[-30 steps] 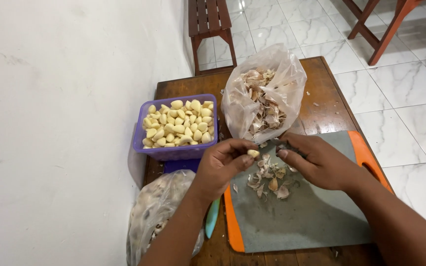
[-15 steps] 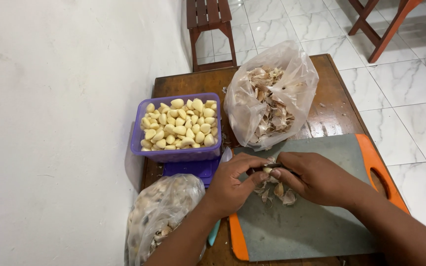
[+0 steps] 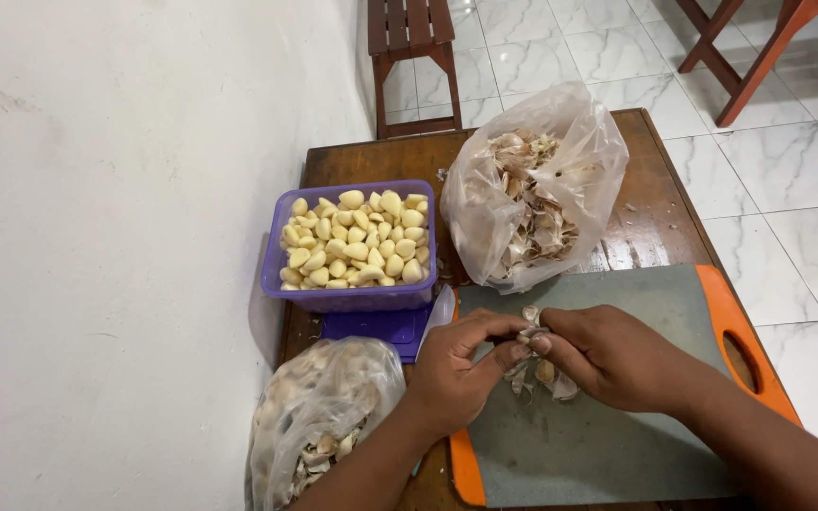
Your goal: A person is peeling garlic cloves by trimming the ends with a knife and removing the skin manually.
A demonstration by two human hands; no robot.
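Here both hands meet over a grey cutting board point(image 3: 617, 416) with an orange rim, which lies on a dark wooden table point(image 3: 660, 203). The left hand point(image 3: 456, 369) and the right hand point(image 3: 608, 358) pinch the same small garlic clove point(image 3: 526, 333) between their fingertips, thumbs and forefingers closed on it from either side. The clove sits right at the point where the two sets of fingertips touch, just above the board's surface, and most of it is covered by the fingers, so only a pale sliver shows. Directly beneath and just beside the grip lies a small heap of garlic skins point(image 3: 546, 377) on the board, partly hidden by the right hand.

Beyond the left hand stands a purple plastic tub point(image 3: 352, 298) heaped with peeled garlic cloves point(image 3: 357, 238); its matching purple lid point(image 3: 376, 326) lies flat under it. Beside the tub, further along the table, a clear plastic bag point(image 3: 527, 189) holds papery garlic skins and stands open at the top, its lower edge touching the far edge of the board. Near the left forearm, at the table's near corner, a second clear bag point(image 3: 319, 407) holds what appear to be unpeeled garlic cloves. A white wall point(image 3: 106, 237) runs along the left of the table, and a wooden stool point(image 3: 409, 38) stands on the tiled floor point(image 3: 788, 180) past it.
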